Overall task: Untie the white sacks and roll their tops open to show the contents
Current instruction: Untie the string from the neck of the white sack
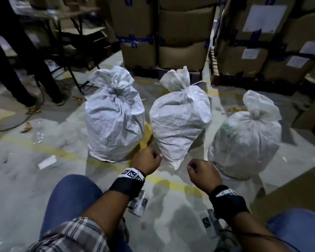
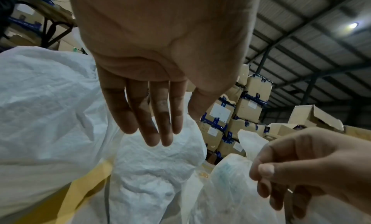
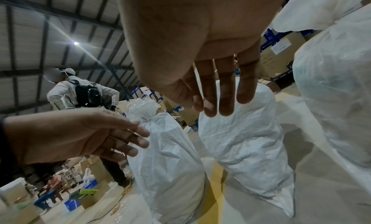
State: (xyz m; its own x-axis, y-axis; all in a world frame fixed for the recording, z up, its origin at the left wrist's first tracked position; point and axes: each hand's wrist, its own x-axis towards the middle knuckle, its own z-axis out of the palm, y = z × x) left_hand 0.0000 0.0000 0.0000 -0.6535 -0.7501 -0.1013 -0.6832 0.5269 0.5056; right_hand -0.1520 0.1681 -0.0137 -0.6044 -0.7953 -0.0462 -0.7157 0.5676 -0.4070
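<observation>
Three white woven sacks stand tied on the floor: the left sack [image 1: 115, 115], the middle sack [image 1: 178, 120] with a white string round its neck [image 1: 188, 85], and the right sack [image 1: 244, 137]. My left hand [image 1: 147, 160] hangs just before the middle sack's lower left corner and holds nothing. My right hand [image 1: 202, 171] hovers between the middle and right sacks, also holding nothing. In the left wrist view the left hand's fingers [image 2: 154, 124] point straight at the middle sack [image 2: 156, 164]. The right wrist view has the right hand's fingers [image 3: 216, 92] relaxed before the middle sack [image 3: 245, 140].
Stacked cardboard boxes [image 1: 171, 33] with blue tape wall off the back and right. Another person's legs [image 1: 16, 70] stand at the far left beside a metal-framed table [image 1: 71, 42]. Yellow lines [image 1: 171, 182] cross the littered floor. A flat cardboard sheet [image 1: 289, 193] lies at right.
</observation>
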